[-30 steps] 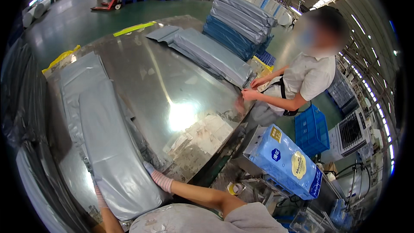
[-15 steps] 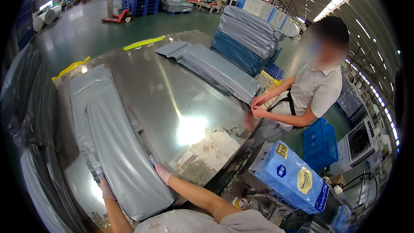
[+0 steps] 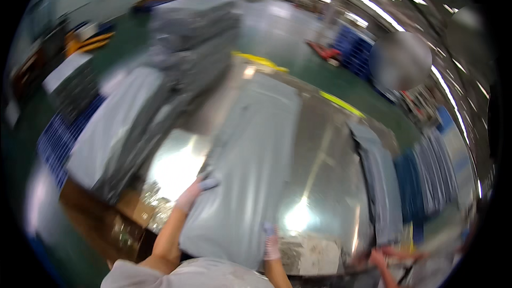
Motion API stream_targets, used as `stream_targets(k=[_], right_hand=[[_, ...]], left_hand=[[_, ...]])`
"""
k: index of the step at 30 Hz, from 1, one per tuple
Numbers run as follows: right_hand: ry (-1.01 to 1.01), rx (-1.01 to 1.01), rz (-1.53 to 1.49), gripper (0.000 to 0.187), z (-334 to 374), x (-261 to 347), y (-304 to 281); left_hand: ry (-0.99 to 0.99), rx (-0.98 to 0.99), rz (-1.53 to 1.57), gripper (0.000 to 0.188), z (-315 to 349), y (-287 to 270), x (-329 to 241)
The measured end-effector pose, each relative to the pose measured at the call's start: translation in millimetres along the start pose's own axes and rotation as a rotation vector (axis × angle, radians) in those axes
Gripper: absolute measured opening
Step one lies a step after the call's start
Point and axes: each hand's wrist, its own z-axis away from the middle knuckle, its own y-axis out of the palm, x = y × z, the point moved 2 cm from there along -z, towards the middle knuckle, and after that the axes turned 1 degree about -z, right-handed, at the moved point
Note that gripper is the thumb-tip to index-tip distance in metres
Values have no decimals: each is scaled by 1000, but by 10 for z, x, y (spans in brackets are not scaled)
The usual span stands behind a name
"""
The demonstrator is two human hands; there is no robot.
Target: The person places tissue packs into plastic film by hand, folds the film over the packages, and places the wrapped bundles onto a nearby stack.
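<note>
A long grey plastic bag (image 3: pixel 240 181), bulky at its near end, lies lengthwise on the metal table (image 3: pixel 330 181) before me. My left hand (image 3: pixel 196 192), in a pale glove with grey fingertips, is closed at the bag's left edge, fingers curled over the plastic. At the right edge near the bag's bottom, my right hand (image 3: pixel 271 244), in a striped glove, grips the side, its fingertips pressed against the bag. Motion blur softens both hands, and any fingers under the bag are hidden.
Stacked grey bags (image 3: pixel 194 37) rise at the left, with another pale bag (image 3: pixel 117 112) beside them. Further right on the table lies a second grey bag (image 3: pixel 381 181). A co-worker's hand (image 3: pixel 380 258) is at the lower right. A red pallet jack (image 3: pixel 325 52) stands beyond.
My view has swung left, bringing the bag to the middle and the left-hand stacks into sight. My left hand has moved up the bag's edge, its fingers now curled over the plastic.
</note>
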Motion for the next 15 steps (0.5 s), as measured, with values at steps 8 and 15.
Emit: stream_targets(k=[8, 15], right_hand=[[-238, 303, -277, 67, 103, 938, 864], [-442, 694, -291, 73, 237, 1468, 2012]], left_hand=[[497, -24, 223, 93, 773, -656, -748], [814, -351, -51, 91, 1635, -1676, -1490]])
